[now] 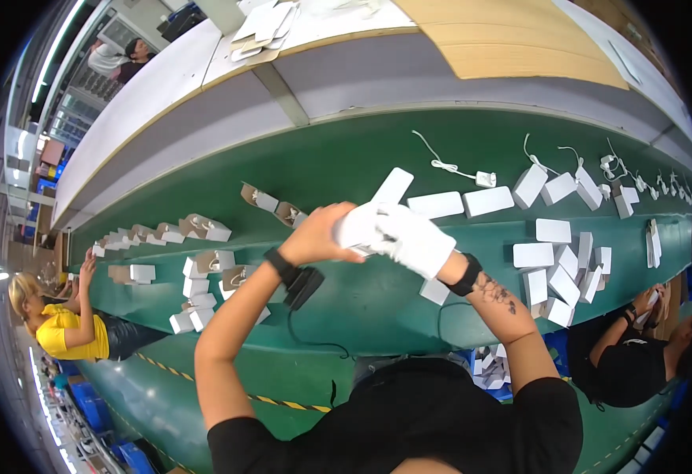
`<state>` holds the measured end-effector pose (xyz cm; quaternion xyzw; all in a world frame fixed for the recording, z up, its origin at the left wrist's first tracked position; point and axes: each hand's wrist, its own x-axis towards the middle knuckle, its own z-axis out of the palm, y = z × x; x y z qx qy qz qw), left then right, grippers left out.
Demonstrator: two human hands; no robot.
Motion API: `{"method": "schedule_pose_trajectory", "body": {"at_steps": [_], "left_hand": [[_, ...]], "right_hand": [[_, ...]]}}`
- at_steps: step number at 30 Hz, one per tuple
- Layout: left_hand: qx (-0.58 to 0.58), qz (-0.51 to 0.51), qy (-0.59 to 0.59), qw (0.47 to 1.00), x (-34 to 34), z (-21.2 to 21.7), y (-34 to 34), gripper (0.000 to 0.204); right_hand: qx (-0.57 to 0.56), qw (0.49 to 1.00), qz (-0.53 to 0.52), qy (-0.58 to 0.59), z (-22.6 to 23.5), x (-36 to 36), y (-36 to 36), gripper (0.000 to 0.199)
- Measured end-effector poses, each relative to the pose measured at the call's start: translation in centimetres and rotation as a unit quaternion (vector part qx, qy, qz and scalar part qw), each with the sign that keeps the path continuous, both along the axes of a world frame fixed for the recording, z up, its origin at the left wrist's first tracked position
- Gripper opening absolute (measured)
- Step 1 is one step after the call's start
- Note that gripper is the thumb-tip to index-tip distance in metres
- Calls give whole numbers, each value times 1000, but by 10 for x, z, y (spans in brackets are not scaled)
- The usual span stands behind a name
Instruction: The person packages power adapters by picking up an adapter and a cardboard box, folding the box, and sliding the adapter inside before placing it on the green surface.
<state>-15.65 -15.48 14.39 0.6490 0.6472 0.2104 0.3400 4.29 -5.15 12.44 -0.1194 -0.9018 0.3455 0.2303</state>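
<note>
We watched the bare left hand (318, 233) pinch one end of a small white rectangular cardboard box (359, 225), fingers closed on it. The white-gloved right hand (413, 237) clasped its other end. The box hung above the long green conveyor belt (346, 158), near scattered flat white boxes (488, 201).

I'm on a factory packing line: a long green conveyor belt (362, 158) strewn with small white boxes (488, 201), co-workers (69, 328) seated alongside.
</note>
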Motion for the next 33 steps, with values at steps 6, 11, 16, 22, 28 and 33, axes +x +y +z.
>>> {"method": "schedule_pose_trajectory", "body": {"at_steps": [6, 11, 16, 22, 28, 33], "left_hand": [[41, 11, -52, 998, 36, -32, -17, 73], [69, 234, -179, 953, -10, -115, -32, 72], [178, 374, -197, 889, -73, -190, -9, 79], [255, 389, -108, 879, -80, -256, -25, 86], [165, 545, -255, 781, 23, -195, -62, 59], [-257, 183, -821, 476, 154, -127, -1, 57]], "right_hand": [[0, 991, 110, -79, -26, -5, -10, 21], [102, 981, -160, -45, -114, 25, 93, 18], [144, 845, -417, -302, -183, 67, 203, 32], [99, 823, -305, -468, -221, 51, 238, 28], [-16, 897, -344, -277, -134, 58, 172, 28], [-6, 962, -263, 71, -63, 91, 89, 35]]}}
